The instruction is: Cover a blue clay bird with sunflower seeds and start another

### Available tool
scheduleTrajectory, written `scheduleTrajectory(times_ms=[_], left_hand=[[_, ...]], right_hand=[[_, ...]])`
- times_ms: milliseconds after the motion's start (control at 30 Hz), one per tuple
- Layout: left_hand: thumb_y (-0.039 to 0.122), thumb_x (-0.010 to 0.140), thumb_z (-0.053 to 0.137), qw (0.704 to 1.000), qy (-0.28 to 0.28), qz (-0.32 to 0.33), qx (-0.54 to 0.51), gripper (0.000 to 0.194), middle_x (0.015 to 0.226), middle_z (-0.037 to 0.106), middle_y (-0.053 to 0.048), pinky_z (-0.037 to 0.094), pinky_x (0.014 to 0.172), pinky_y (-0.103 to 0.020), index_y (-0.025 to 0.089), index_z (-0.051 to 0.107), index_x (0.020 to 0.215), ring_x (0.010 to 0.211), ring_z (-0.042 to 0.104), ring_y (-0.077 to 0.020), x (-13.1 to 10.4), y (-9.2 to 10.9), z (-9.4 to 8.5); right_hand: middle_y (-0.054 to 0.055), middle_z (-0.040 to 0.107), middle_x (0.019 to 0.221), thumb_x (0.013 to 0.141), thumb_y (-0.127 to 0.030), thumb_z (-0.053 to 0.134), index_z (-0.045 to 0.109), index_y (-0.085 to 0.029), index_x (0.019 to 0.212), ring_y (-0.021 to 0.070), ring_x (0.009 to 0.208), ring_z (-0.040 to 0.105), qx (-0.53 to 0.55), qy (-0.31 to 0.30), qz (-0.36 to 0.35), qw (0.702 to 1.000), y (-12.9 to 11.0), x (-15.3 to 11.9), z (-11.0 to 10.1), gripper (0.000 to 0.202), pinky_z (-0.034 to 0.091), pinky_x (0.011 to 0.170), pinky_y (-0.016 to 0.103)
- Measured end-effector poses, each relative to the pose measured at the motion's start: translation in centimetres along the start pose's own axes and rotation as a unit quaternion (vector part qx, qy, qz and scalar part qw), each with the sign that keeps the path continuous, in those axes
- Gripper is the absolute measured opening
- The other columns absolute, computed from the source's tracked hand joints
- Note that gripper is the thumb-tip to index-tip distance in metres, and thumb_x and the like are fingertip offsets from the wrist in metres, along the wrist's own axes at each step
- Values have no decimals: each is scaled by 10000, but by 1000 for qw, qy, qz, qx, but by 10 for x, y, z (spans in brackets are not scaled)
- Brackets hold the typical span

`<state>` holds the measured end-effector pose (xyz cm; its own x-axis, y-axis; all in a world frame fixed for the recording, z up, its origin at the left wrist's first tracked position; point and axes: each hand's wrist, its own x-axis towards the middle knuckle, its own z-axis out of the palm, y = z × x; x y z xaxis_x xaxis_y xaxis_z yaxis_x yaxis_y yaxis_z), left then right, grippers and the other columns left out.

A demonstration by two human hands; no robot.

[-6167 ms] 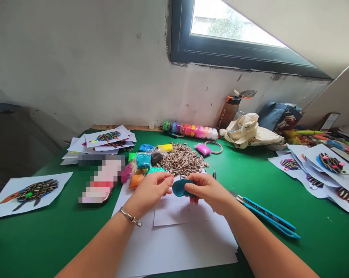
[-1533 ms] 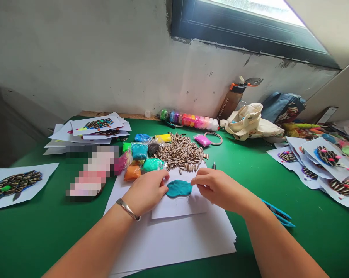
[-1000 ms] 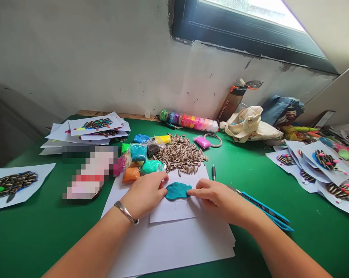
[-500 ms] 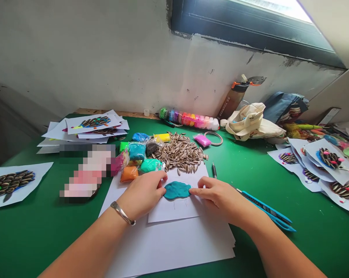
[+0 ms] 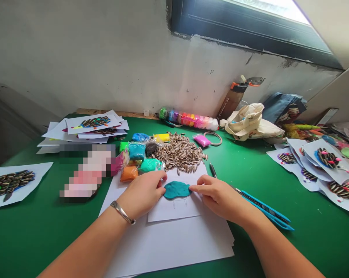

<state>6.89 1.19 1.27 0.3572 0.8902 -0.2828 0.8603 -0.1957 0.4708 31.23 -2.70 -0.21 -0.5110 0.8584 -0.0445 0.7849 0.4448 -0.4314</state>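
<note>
A flattened piece of teal modelling clay (image 5: pixel 176 190) covers part of a pencil drawing on a small sheet of white paper (image 5: pixel 165 214). Two pencilled legs show below the clay. At its left edge is my left hand (image 5: pixel 143 191), with the thumb tip touching the clay and the fingers bent but apart from the thumb. My right hand (image 5: pixel 213 193) reaches in from the other side. Its index finger is stretched out against the clay's right edge, while the other fingers curl beneath. Neither hand grips anything.
Behind the small sheet lies a heap of sunflower seeds (image 5: pixel 181 151), beside bagged clay (image 5: pixel 137 150). A pen (image 5: pixel 213 170) and a blue utility knife (image 5: pixel 268 210) lie to the right. Seed-covered pictures (image 5: pixel 326 158) rest at both sides. A bottle (image 5: pixel 232 99) leans at the wall.
My right hand has shifted very slightly, its index finger still at the clay's right edge. The left hand and the clay look almost the same.
</note>
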Motion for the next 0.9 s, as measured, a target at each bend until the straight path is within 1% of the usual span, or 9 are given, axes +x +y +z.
scheduleTrajectory(times_ms=[67, 133, 200, 267, 333, 400, 533, 733, 900], left_hand=[[252, 789, 507, 1000, -1, 1, 1, 160, 830, 647, 0, 367, 602, -260, 248, 580, 931, 780, 576, -188, 0, 0, 0], [254, 791, 507, 1000, -1, 3, 3, 154, 831, 647, 0, 367, 602, -259, 249, 579, 927, 781, 576, -188, 0, 0, 0], [254, 791, 507, 1000, -1, 3, 4, 151, 827, 646, 1, 368, 604, -259, 250, 578, 925, 781, 576, -190, 0, 0, 0], [254, 791, 507, 1000, 0, 4, 4, 152, 826, 646, 1, 369, 605, -259, 250, 579, 925, 780, 576, -190, 0, -1, 0], [252, 792, 508, 1000, 2, 7, 3, 155, 833, 646, -1, 371, 605, -257, 250, 579, 929, 779, 576, -189, 1, -1, 0], [252, 793, 506, 1000, 4, 10, 2, 151, 835, 645, -2, 370, 604, -257, 248, 578, 925, 780, 574, -188, 1, -1, 0], [254, 792, 506, 1000, 3, 9, 5, 138, 820, 640, 1, 365, 600, -258, 245, 577, 910, 775, 571, -189, 1, 0, 0], [254, 793, 502, 1000, 0, 13, -1, 150, 833, 644, -1, 370, 601, -255, 243, 576, 923, 779, 574, -188, 1, 0, -1], [247, 798, 493, 1000, -5, 20, 3, 166, 848, 655, -2, 400, 631, -266, 245, 583, 936, 814, 585, -201, 1, -3, -1]], right_hand=[[51, 592, 989, 831, -47, 412, 652, -286, 1129, 145, 818, 577, -16, -6, -3, 1000, -1, 0, 0, 452, 434, 727, 259], [52, 594, 982, 833, -47, 409, 658, -276, 1118, 147, 824, 578, -8, -3, -5, 1000, 1, 0, 0, 442, 437, 730, 260], [52, 603, 971, 836, -49, 407, 660, -262, 1117, 147, 832, 581, 27, 13, -2, 1000, 4, -1, 2, 433, 445, 738, 257], [49, 614, 957, 841, -53, 409, 643, -251, 1150, 142, 830, 585, 71, 35, 7, 997, 7, -1, 4, 435, 455, 747, 252], [45, 620, 945, 846, -57, 412, 616, -249, 1193, 138, 823, 586, 89, 47, 16, 995, 8, -1, 5, 446, 458, 749, 248], [43, 616, 931, 851, -63, 417, 623, -258, 1185, 140, 814, 582, 66, 41, 19, 997, 6, 0, 6, 438, 453, 738, 250], [42, 600, 893, 873, -89, 415, 679, -276, 1071, 144, 779, 572, -2, 20, 16, 1000, 3, 2, 8, 379, 434, 692, 251], [27, 611, 918, 833, -40, 414, 582, -285, 1236, 135, 782, 576, 37, 53, 28, 998, 8, 1, 11, 500, 452, 700, 241], [38, 601, 918, 835, -43, 416, 649, -292, 1143, 152, 787, 577, -10, 36, 14, 999, 1, 3, 9, 460, 454, 702, 265]])
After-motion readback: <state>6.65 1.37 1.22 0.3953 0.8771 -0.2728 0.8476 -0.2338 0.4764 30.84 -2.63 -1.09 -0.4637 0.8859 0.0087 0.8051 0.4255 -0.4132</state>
